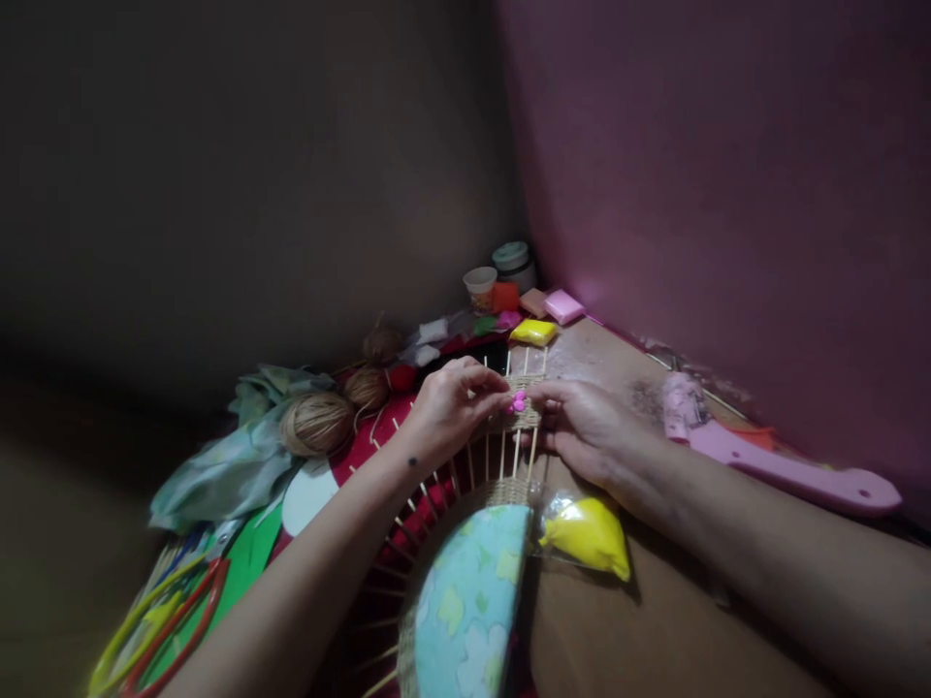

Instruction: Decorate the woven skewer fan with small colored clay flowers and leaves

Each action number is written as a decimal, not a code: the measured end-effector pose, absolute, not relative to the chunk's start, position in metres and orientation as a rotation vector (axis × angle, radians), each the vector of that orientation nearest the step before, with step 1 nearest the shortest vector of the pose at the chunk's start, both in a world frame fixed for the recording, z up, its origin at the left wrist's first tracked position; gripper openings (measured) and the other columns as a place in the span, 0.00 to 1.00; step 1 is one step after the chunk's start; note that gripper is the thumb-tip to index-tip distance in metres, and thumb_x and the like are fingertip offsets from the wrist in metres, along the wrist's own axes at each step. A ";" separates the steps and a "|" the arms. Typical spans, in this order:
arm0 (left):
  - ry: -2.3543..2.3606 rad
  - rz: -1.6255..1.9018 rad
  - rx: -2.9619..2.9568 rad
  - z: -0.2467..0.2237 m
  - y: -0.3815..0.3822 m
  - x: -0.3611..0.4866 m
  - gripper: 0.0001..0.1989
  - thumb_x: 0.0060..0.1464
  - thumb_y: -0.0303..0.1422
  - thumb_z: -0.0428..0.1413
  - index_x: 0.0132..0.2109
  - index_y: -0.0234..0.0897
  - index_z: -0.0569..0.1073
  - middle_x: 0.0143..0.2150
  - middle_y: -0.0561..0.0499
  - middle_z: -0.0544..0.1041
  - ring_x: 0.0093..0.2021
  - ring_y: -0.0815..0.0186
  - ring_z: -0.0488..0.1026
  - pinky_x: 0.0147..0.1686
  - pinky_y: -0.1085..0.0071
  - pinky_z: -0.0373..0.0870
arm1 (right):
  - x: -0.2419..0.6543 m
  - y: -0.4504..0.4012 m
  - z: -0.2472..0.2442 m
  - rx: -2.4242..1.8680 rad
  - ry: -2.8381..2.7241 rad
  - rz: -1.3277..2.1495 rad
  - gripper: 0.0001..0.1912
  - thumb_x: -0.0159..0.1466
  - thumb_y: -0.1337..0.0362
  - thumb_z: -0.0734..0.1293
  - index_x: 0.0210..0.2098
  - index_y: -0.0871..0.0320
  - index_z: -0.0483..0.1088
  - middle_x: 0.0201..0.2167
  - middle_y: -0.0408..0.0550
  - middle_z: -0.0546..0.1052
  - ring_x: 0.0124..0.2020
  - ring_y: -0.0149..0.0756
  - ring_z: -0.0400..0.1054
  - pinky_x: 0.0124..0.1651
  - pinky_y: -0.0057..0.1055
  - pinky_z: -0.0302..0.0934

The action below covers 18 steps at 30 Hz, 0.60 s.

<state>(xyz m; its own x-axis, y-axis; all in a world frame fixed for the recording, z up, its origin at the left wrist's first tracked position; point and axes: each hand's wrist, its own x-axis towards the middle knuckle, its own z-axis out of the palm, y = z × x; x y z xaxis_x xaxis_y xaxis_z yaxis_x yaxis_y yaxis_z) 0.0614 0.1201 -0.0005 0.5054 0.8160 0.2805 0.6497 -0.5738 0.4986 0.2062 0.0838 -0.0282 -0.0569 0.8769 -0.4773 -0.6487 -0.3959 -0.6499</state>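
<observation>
Scissors: I see the scissors [215, 591] at the lower left, yellow and red handles toward me, upon a green sheet [251, 548].
Patterned cloth: the pale blue-green cloth [225, 475] lies crumpled just beyond them.
Twine: balls of brown twine [316, 424] sit beside the cloth, near a white disc [309, 494] and red material [353, 451].
Left hand: I find the left hand [462, 399] with thumb and index finger drawn close together at the left edge of the pink piece; I cannot tell whether they grip it.
Floral panel: the panel [472, 582] below the hands curves on its left and runs straight on its right; thin sticks [534, 451] radiate from its woven edge.
Cup and jar: the cup [480, 286] and lidded jar [513, 260] stand at the far corner.
Pink piece: I locate this small lobed piece [519, 400] against the woven band [522, 419], between the two hands.
Small packets: yellow [534, 333] and pink [563, 306] packets lie beyond the band.
Right hand: I see the right hand [578, 422] pinching the band's right edge, fingers partly hidden.
Yellow bag: the clear-wrapped yellow bag [586, 533] rests below the right hand.
Pink-handled tool: the tool [792, 472] lies at far right, by the wall [727, 194].
</observation>
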 end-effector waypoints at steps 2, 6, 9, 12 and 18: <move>1.256 0.610 2.483 0.001 0.118 0.064 0.03 0.49 0.30 0.62 0.34 0.36 0.78 0.30 0.52 0.72 0.32 0.68 0.69 0.31 0.72 0.64 | 0.206 0.084 -0.029 -1.029 -0.319 1.709 0.07 0.51 0.75 0.62 0.21 0.58 0.65 0.18 0.42 0.65 0.24 0.30 0.58 0.28 0.31 0.57; 1.250 0.659 2.445 -0.001 0.116 0.067 0.02 0.48 0.28 0.62 0.32 0.36 0.78 0.30 0.52 0.71 0.32 0.68 0.68 0.32 0.72 0.65 | 0.206 0.085 -0.032 -1.019 -0.327 1.711 0.08 0.52 0.74 0.62 0.19 0.58 0.64 0.17 0.42 0.64 0.23 0.30 0.59 0.28 0.31 0.58; 1.251 0.738 2.152 -0.003 0.116 0.067 0.02 0.48 0.29 0.61 0.32 0.35 0.77 0.30 0.52 0.74 0.31 0.68 0.70 0.31 0.72 0.67 | 0.207 0.085 -0.033 -1.008 -0.337 1.710 0.07 0.52 0.74 0.63 0.20 0.58 0.64 0.18 0.41 0.64 0.23 0.31 0.60 0.28 0.33 0.59; 1.224 0.754 1.925 -0.006 0.117 0.065 0.07 0.50 0.33 0.58 0.34 0.33 0.76 0.29 0.50 0.76 0.28 0.68 0.73 0.29 0.71 0.70 | 0.207 0.085 -0.033 -1.000 -0.351 1.717 0.08 0.52 0.75 0.62 0.19 0.59 0.64 0.18 0.41 0.64 0.22 0.30 0.60 0.27 0.33 0.58; 1.246 0.782 2.003 -0.010 0.122 0.066 0.08 0.49 0.34 0.59 0.34 0.33 0.77 0.29 0.50 0.77 0.28 0.68 0.73 0.29 0.72 0.70 | 0.207 0.085 -0.033 -0.993 -0.344 1.717 0.07 0.52 0.74 0.63 0.20 0.59 0.64 0.18 0.40 0.64 0.22 0.30 0.60 0.26 0.32 0.59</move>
<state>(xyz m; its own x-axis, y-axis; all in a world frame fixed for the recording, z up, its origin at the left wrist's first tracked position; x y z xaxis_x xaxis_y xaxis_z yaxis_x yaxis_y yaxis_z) 0.0663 0.1216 -0.0102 0.3719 0.9163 0.1486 0.5324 -0.3417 0.7744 0.2066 0.0849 -0.0330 -0.0809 0.8914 -0.4459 -0.6505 -0.3862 -0.6540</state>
